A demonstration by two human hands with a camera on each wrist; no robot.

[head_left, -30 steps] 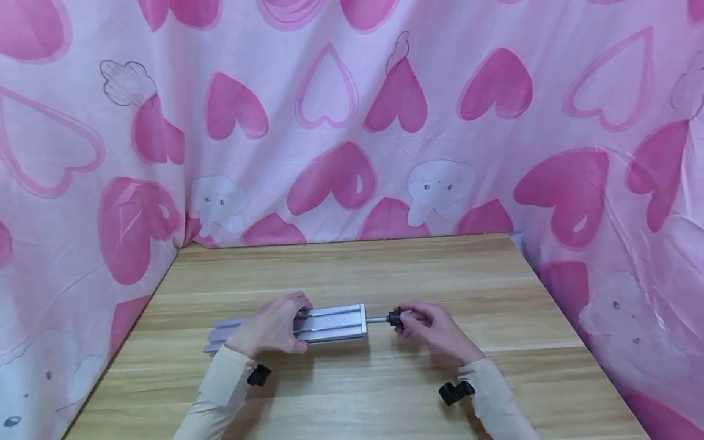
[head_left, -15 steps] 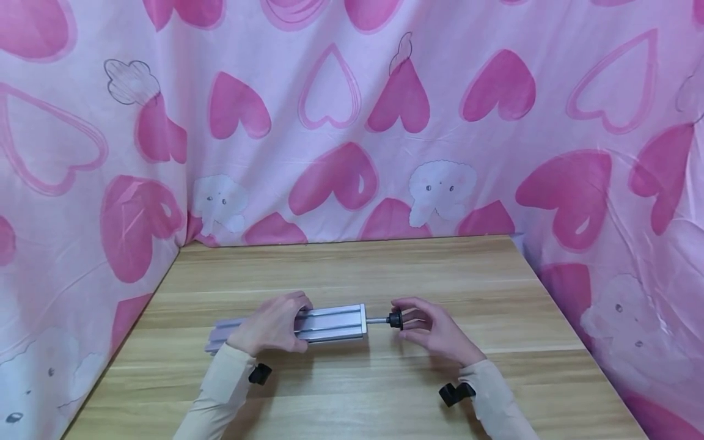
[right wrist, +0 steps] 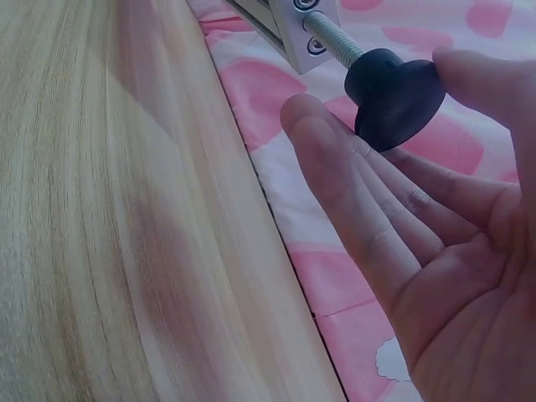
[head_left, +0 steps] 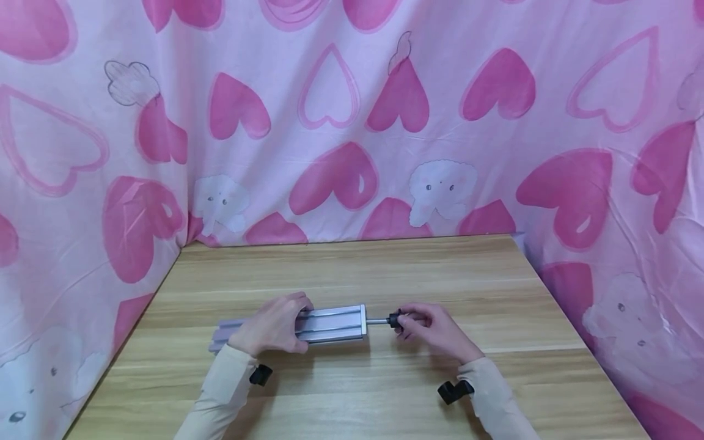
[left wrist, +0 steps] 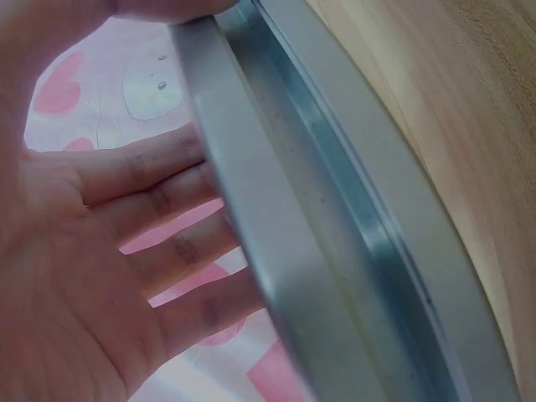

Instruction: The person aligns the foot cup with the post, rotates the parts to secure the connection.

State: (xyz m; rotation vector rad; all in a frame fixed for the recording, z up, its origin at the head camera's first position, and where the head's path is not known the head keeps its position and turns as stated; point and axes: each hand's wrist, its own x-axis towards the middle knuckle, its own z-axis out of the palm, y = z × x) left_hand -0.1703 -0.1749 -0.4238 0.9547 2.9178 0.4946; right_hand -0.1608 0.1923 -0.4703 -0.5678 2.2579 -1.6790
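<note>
A silver grooved aluminium profile (head_left: 332, 322) lies lengthwise over the wooden table, ending on the right in a flat end plate (head_left: 363, 321). My left hand (head_left: 273, 324) grips the profile across its middle, thumb on the near side and fingers on the far side. From the end plate a threaded rod (right wrist: 335, 40) sticks out, carrying a black levelling foot (right wrist: 394, 96) with a round, flared base. My right hand (head_left: 431, 327) pinches this foot at its rim. In the right wrist view the thumb meets the base's edge, and other fingers reach behind it. Screw heads show on the end plate.
The wooden table (head_left: 352, 397) runs back to a pink curtain (head_left: 352, 122) printed with hearts, which also hangs along both sides. Black camera mounts sit at the left wrist (head_left: 260, 374) and the right wrist (head_left: 455, 392).
The right hand's fingers spread off the black foot half a second ago and have closed on it again now. The left hand and the profile have hardly moved.
</note>
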